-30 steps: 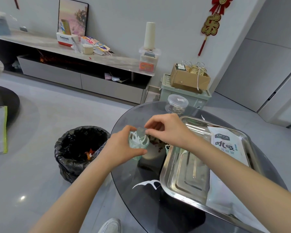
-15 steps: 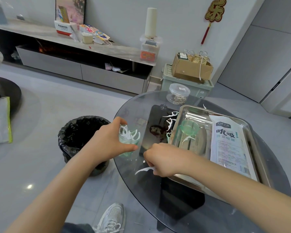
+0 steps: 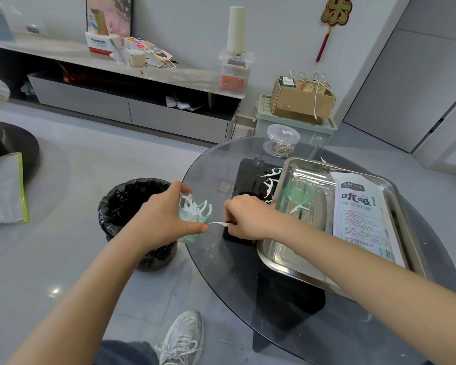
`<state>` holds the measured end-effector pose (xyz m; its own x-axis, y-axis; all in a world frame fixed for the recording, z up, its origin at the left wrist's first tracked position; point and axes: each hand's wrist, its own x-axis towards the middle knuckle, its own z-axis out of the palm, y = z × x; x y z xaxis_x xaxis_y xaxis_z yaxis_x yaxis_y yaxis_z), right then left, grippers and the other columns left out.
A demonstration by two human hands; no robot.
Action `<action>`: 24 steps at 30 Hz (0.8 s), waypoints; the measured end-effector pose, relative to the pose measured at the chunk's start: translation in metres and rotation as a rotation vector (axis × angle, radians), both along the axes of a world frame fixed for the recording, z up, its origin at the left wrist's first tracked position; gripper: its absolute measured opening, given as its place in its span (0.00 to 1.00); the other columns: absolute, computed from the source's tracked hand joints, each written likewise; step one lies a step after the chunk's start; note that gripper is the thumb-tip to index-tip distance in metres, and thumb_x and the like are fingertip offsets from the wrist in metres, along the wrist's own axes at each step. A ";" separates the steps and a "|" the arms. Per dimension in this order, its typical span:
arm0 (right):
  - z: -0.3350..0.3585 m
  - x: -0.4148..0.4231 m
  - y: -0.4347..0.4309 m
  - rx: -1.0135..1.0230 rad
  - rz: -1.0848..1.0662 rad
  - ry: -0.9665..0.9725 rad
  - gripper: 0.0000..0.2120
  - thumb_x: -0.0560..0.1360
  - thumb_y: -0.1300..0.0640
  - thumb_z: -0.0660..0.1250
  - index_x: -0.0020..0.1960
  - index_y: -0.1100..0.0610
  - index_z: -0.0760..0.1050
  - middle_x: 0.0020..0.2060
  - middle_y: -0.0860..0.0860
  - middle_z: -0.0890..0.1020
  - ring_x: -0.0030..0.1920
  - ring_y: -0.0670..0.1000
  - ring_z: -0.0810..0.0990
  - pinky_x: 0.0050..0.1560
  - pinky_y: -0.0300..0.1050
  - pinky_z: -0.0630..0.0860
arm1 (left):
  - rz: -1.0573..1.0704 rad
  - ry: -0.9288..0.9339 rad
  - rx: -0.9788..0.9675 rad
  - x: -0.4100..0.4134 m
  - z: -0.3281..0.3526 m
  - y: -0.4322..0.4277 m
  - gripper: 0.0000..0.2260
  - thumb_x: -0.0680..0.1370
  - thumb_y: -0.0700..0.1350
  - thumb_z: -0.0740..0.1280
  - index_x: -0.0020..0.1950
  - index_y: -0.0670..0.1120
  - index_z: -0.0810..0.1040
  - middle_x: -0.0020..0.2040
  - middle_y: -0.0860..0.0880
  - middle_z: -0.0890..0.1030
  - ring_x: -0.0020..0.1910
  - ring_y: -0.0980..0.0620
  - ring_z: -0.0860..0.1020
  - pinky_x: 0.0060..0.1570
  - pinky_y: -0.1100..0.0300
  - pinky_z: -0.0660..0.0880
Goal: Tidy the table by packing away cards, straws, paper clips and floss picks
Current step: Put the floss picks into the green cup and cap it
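Left hand [image 3: 158, 222] curls its fingers [image 3: 177, 186] round the small translucent green plastic cup [image 3: 192, 234], stuffed with white floss picks [image 3: 195, 206], at the round glass tabletop [image 3: 221, 272] edge. Right hand [image 3: 250, 219] pinches a single white floss pick [image 3: 217, 223], its tip just beside the cup. Loose picks [image 3: 267, 180] lie beside the steel tray [image 3: 287, 259].
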<state>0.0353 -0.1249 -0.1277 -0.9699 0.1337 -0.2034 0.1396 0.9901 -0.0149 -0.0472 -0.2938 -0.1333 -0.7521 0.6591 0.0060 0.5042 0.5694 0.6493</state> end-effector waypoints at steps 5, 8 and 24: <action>-0.001 0.004 -0.013 0.147 0.097 -0.011 0.02 0.73 0.66 0.62 0.44 0.62 0.72 0.46 0.63 0.77 0.49 0.63 0.78 0.39 0.48 0.70 | 0.005 0.015 -0.003 -0.002 -0.001 -0.004 0.33 0.65 0.55 0.77 0.65 0.51 0.68 0.53 0.53 0.74 0.50 0.51 0.73 0.49 0.58 0.69; 0.005 -0.001 -0.026 0.280 0.157 -0.020 0.09 0.73 0.69 0.61 0.52 0.63 0.75 0.49 0.61 0.78 0.51 0.61 0.78 0.39 0.45 0.65 | 0.008 0.012 0.001 -0.002 0.000 -0.005 0.33 0.65 0.55 0.77 0.65 0.50 0.68 0.54 0.53 0.75 0.50 0.52 0.73 0.49 0.59 0.68; 0.028 -0.009 0.013 -0.336 -0.177 0.258 0.05 0.71 0.61 0.68 0.46 0.59 0.81 0.38 0.52 0.83 0.39 0.48 0.80 0.43 0.38 0.78 | 0.003 -0.004 0.022 0.000 0.000 -0.007 0.32 0.65 0.55 0.78 0.64 0.51 0.68 0.53 0.54 0.74 0.51 0.53 0.73 0.48 0.60 0.67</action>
<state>0.0268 -0.1119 -0.0994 -0.9628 0.2696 -0.0185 0.2555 0.8857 -0.3877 -0.0467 -0.3008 -0.1338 -0.7542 0.6564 0.0176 0.5001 0.5568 0.6632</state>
